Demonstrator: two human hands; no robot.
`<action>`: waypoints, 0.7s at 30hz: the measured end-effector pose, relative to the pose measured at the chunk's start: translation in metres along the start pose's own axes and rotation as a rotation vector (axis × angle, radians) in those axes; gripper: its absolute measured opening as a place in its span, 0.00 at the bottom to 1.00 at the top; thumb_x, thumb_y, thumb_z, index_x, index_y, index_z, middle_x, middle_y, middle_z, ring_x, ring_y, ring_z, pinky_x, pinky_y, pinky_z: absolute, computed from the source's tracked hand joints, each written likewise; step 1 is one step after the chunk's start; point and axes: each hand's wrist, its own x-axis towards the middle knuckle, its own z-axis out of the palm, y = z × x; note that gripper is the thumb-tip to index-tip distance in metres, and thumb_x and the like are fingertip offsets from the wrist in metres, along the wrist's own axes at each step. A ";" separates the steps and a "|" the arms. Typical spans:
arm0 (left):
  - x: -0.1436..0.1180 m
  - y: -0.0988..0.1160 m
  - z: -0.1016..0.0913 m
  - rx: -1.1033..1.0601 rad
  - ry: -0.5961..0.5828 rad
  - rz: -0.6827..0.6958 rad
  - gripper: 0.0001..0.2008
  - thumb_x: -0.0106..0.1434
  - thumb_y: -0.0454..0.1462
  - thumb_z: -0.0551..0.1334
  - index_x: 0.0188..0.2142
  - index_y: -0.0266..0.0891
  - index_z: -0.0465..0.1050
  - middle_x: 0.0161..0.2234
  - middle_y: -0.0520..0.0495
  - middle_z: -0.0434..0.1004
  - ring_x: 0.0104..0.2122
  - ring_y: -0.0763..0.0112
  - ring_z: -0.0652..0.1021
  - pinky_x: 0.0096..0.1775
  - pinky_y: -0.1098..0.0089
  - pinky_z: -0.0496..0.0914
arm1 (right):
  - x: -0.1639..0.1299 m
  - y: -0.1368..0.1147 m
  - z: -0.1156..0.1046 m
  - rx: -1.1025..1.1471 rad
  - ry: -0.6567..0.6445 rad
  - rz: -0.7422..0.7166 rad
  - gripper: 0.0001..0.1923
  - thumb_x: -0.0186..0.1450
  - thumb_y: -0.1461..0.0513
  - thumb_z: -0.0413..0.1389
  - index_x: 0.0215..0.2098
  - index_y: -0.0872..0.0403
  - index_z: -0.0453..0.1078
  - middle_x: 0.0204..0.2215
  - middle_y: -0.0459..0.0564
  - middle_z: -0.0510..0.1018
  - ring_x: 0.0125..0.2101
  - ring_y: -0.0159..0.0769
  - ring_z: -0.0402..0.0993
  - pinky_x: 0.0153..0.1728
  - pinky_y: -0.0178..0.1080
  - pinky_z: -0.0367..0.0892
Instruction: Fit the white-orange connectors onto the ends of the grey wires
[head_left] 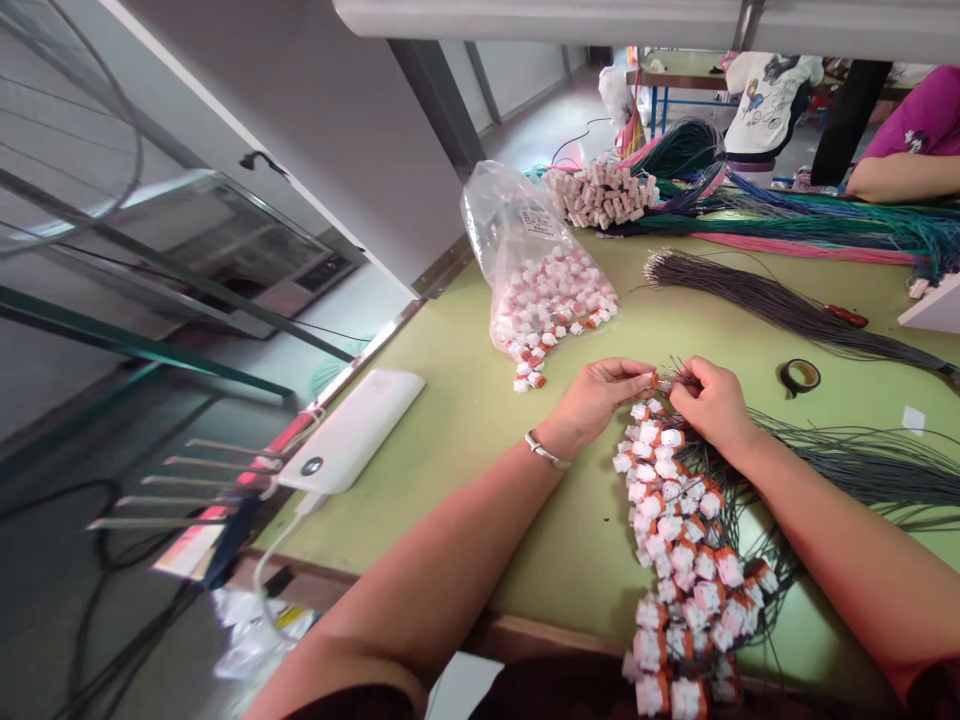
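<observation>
Your left hand [600, 392] pinching small connector [655, 381] at fingertips, right hand [709, 400] pinching dark wires [862, 470] right against it, hands nearly touching, mid-table [465, 400]. Pile of finished connectors [679, 540] sits just under your hands, running down to table edge, wires fanning right. Bag [536, 270] of loose connectors beyond left hand, few spilled out. Tape roll [799, 376] near right hand. Power bank [352, 430] at left edge. Far side: another wire bundle [780, 305], coloured wires [810, 220], someone's arm [900, 175].
</observation>
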 end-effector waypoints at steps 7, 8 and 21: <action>0.001 -0.001 -0.001 0.020 0.005 0.011 0.13 0.44 0.36 0.74 0.29 0.34 0.78 0.28 0.48 0.80 0.29 0.74 0.78 0.38 0.70 0.71 | -0.002 -0.003 -0.002 -0.236 0.022 -0.154 0.02 0.55 0.63 0.50 0.25 0.52 0.62 0.20 0.46 0.68 0.23 0.34 0.60 0.27 0.37 0.54; 0.001 0.000 -0.001 0.033 0.008 0.013 0.13 0.44 0.36 0.73 0.30 0.33 0.78 0.28 0.48 0.80 0.29 0.74 0.77 0.38 0.70 0.71 | -0.002 -0.003 -0.001 -0.242 0.016 -0.162 0.02 0.55 0.63 0.50 0.25 0.52 0.62 0.20 0.47 0.69 0.23 0.34 0.60 0.27 0.37 0.54; 0.003 -0.006 0.004 0.087 0.030 0.022 0.12 0.44 0.37 0.73 0.28 0.32 0.78 0.26 0.46 0.79 0.26 0.74 0.76 0.35 0.70 0.71 | -0.001 0.000 0.000 -0.089 -0.046 -0.101 0.02 0.55 0.62 0.50 0.25 0.51 0.62 0.18 0.45 0.69 0.21 0.33 0.62 0.25 0.35 0.56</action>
